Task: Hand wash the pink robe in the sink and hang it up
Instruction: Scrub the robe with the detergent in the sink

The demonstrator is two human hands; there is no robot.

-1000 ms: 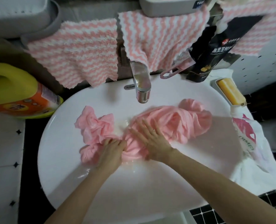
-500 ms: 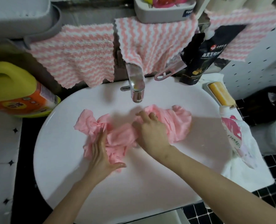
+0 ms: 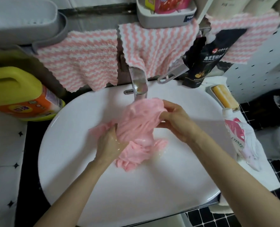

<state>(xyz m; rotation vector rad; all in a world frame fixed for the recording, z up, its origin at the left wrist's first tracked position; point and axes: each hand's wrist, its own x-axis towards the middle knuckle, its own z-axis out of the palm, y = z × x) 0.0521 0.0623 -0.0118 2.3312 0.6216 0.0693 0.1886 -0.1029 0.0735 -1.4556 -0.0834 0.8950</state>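
Washing step in hand: the pink robe (image 3: 136, 128) sits bunched in the middle of the sink (image 3: 70, 169), its upper end raised just under the faucet (image 3: 140, 86). The left hand (image 3: 109, 145) grips the lower bunch and the right hand (image 3: 173, 118) pinches the raised end. Next, judged, comes more scrubbing, then wringing; the basin offers open room toward the near rim, the faucet crowding the far edge.

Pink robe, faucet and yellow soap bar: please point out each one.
pink robe (image 3: 136, 126), head view, bunched middle folds.
faucet (image 3: 140, 82), head view, spout top.
yellow soap bar (image 3: 223, 96), head view, top face.
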